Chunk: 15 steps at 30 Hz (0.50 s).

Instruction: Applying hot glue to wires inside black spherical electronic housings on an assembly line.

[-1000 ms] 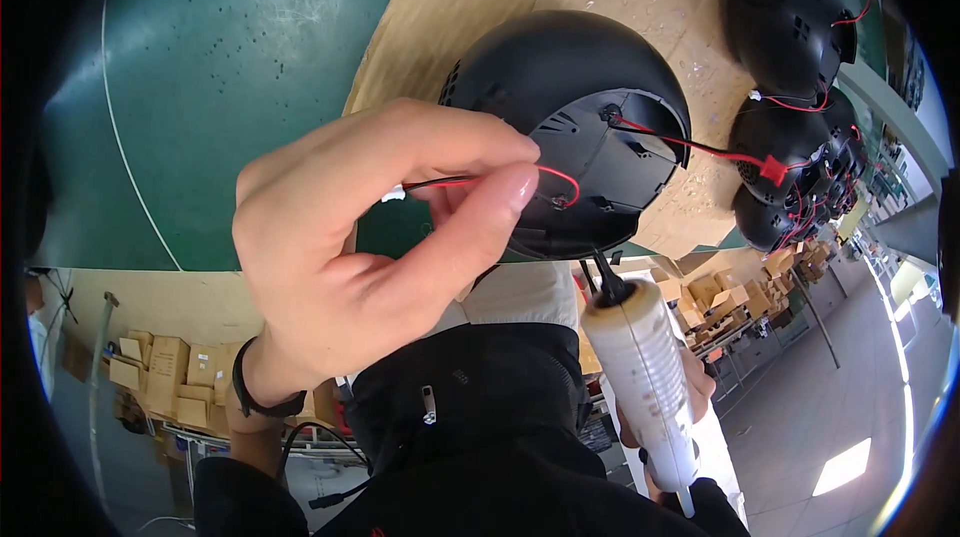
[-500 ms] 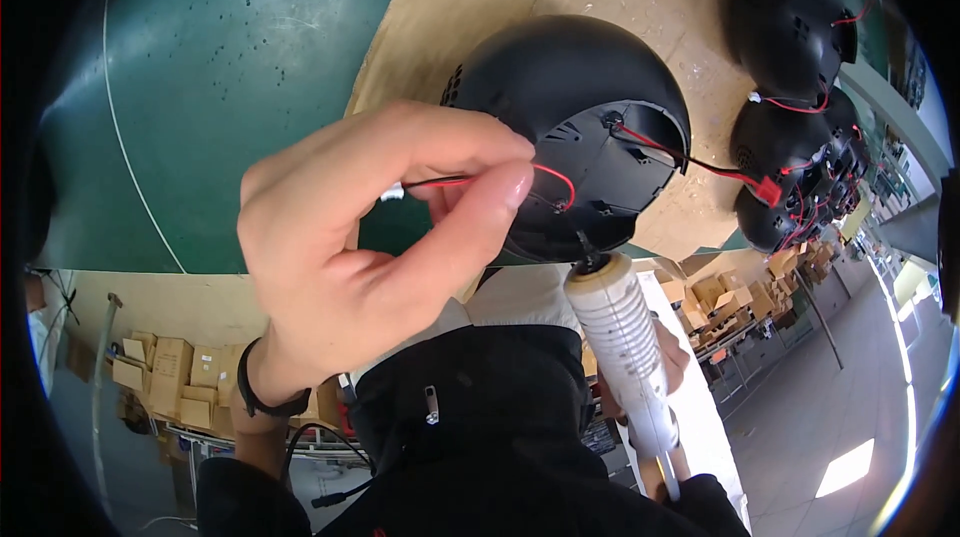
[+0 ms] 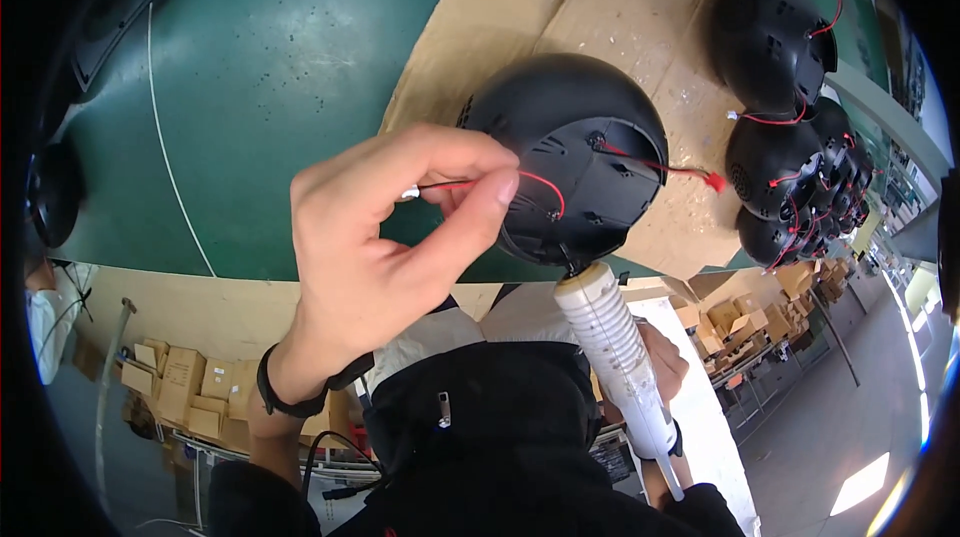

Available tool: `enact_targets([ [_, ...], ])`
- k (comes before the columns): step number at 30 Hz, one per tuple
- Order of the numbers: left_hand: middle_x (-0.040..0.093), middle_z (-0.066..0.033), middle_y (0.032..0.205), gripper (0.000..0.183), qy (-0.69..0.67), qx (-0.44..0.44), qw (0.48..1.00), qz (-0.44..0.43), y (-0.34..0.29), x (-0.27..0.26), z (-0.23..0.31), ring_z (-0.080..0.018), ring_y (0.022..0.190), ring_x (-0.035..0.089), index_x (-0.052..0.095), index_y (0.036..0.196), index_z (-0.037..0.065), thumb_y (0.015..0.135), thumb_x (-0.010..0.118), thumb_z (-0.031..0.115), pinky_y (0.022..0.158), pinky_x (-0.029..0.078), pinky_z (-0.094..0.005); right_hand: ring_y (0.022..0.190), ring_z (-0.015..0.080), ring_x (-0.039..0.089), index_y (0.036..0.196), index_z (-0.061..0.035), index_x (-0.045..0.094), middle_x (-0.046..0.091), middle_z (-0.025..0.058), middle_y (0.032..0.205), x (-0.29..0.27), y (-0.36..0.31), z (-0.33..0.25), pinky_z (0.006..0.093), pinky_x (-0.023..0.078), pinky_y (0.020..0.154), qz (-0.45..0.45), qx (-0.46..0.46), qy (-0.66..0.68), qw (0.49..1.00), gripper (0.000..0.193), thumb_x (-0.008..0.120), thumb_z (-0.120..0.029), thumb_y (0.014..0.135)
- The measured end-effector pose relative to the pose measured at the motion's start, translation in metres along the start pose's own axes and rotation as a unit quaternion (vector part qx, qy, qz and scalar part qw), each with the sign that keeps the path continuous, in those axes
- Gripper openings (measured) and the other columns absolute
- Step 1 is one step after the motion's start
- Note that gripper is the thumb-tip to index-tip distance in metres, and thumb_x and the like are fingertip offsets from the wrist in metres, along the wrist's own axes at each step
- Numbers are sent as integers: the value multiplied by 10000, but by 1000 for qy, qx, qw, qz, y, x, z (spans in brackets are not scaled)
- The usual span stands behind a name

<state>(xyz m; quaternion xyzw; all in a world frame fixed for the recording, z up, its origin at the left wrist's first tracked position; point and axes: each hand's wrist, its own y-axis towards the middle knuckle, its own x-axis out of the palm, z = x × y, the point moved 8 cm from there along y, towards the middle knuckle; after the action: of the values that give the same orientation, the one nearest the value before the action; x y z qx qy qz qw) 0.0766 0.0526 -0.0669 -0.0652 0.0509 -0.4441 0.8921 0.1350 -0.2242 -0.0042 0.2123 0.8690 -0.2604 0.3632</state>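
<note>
My left hand [image 3: 375,237] is closed in a pinch on a thin red and black wire pair [image 3: 452,184], whose white connector [image 3: 410,193] sticks out behind the fingers. The red wire loops from my fingertips to the recessed face of a round black plastic housing [image 3: 560,87]. Another red and black lead with a red connector [image 3: 714,182] comes out of the housing's upper right. My right hand [image 3: 664,362], mostly hidden, is wrapped round a white ribbed hot glue gun [image 3: 605,322]. Its thin dark nozzle [image 3: 568,257] points at the housing's lower edge, near the wire's root; contact is unclear.
Brown cardboard [image 3: 480,37] lies beneath the housing on a green tabletop [image 3: 260,137]. Several similar black housings [image 3: 765,42] with red leads stand at the right. Dark parts [image 3: 57,195] lie at the far left. Open cartons [image 3: 180,377] are stacked beyond the near edge.
The housing and my left hand sit slightly lower in the view, with the hand shifted right. The nozzle remains near the wire's root. My left pinch on the wires holds.
</note>
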Motion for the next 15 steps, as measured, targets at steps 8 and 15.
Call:
enact_targets([
  [8, 742, -64, 813, 93, -9, -28, 1000, -1, -4, -2, -4, -88, 694, 674, 738, 975, -27, 883, 752, -19, 622, 511, -219, 920, 290, 765, 932, 11, 689, 758, 184, 1019, -6, -16, 1, 386, 608, 829, -30, 29, 23, 999, 188, 814, -79, 823],
  [15, 707, -90, 1047, 342, 66, -120, 986, -94, 21, -9, -10, -129, 814, 683, 651, 1251, 12, 970, 729, 191, 697, 543, -275, 882, 371, 742, 953, 24, 708, 733, 214, 1001, -27, -11, -12, 376, 586, 788, -53, 51, 92, 993, 271, 787, -53, 706],
])
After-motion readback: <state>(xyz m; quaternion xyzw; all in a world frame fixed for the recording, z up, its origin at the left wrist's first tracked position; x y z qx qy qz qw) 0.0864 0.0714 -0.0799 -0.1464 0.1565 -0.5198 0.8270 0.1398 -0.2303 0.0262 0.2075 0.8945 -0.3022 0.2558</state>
